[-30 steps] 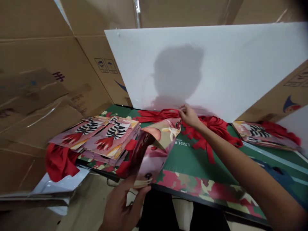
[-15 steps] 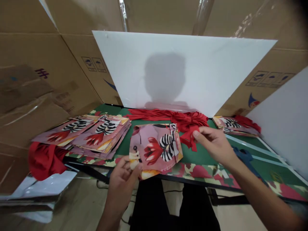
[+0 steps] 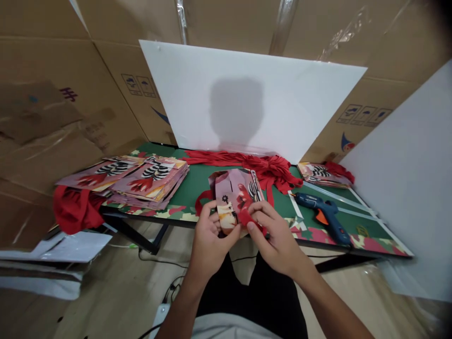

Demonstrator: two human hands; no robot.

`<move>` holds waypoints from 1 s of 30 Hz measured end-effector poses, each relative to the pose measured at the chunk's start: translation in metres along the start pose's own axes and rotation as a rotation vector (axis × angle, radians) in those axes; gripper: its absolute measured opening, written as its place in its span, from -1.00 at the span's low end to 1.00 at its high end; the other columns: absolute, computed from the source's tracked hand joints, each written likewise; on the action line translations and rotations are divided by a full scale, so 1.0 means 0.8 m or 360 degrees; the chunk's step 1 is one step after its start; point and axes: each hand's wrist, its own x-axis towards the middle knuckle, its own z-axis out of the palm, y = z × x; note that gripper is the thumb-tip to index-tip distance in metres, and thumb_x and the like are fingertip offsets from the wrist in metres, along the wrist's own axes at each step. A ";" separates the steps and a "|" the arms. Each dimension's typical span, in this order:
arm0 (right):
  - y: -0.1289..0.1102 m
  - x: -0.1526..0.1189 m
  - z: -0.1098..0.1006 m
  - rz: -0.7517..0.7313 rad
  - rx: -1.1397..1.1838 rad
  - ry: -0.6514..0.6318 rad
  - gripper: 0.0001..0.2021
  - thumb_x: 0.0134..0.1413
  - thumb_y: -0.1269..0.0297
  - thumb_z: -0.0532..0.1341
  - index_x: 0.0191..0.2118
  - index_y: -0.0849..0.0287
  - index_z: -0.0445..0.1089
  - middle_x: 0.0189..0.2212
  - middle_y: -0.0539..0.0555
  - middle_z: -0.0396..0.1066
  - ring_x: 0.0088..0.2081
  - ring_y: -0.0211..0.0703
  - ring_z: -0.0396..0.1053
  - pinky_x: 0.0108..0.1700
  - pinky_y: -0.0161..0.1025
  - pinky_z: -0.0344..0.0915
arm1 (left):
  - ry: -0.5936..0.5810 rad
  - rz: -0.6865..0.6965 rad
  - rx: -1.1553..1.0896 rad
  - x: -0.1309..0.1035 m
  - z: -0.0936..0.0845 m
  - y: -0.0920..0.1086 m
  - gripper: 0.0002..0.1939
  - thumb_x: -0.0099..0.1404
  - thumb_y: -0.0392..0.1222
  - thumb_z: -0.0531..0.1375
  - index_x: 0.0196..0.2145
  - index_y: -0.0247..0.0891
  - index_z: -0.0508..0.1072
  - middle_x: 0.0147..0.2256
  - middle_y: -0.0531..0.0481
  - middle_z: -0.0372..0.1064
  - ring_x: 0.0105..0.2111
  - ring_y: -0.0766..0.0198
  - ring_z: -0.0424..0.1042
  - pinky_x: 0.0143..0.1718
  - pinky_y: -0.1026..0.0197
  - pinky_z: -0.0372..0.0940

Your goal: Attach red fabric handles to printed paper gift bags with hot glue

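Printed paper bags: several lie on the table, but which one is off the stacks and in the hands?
The bag at the front table edge, pinched by the left hand and right hand. The others lie flat in the left stack and the right pile.

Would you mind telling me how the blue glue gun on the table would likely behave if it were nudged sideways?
The glue gun lies on its side on the table, so it would probably slide or pivot, not roll. Its rigid-looking body should keep its shape.
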 end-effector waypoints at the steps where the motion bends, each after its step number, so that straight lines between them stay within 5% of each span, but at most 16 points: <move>1: -0.001 -0.002 -0.001 0.0030 -0.0006 0.0005 -0.83 0.53 0.37 0.13 -0.10 0.07 0.48 -0.10 0.13 0.51 -0.07 -0.05 0.52 0.02 -0.13 0.48 | 0.0001 0.0009 0.0001 0.000 0.002 -0.001 -0.32 0.06 -0.18 0.54 0.04 -0.19 0.30 -0.21 -0.06 0.67 -0.32 0.24 0.68 -0.29 0.30 0.56; 6: -0.001 -0.009 -0.002 0.0221 -0.0059 0.0102 -0.81 0.56 0.27 0.17 -0.15 0.06 0.52 -0.29 0.04 0.55 -0.26 -0.08 0.53 -0.16 -0.18 0.47 | 0.0020 0.0021 0.0035 0.002 0.011 -0.004 -0.34 0.06 -0.15 0.54 -0.01 -0.17 0.28 -0.28 0.00 0.65 -0.38 0.23 0.67 -0.37 0.30 0.54; 14: -0.014 -0.007 -0.007 0.0210 -0.0236 -0.0034 -0.84 0.54 0.35 0.15 -0.11 0.08 0.46 0.24 0.24 0.48 0.25 0.01 0.50 0.29 -0.04 0.44 | -0.0005 0.0116 0.0151 -0.003 0.013 0.003 -0.36 0.08 -0.19 0.53 0.01 -0.17 0.30 -0.25 -0.01 0.64 -0.35 0.25 0.67 -0.32 0.34 0.53; 30: -0.021 -0.004 -0.013 0.0149 -0.0391 -0.0128 -0.85 0.56 0.38 0.13 -0.05 0.09 0.45 0.27 0.27 0.43 0.24 0.03 0.51 0.25 -0.02 0.51 | -0.0135 0.0071 0.0217 -0.008 0.009 0.018 -0.39 0.13 -0.21 0.50 0.03 -0.15 0.29 -0.19 -0.03 0.65 -0.28 0.22 0.68 -0.25 0.31 0.54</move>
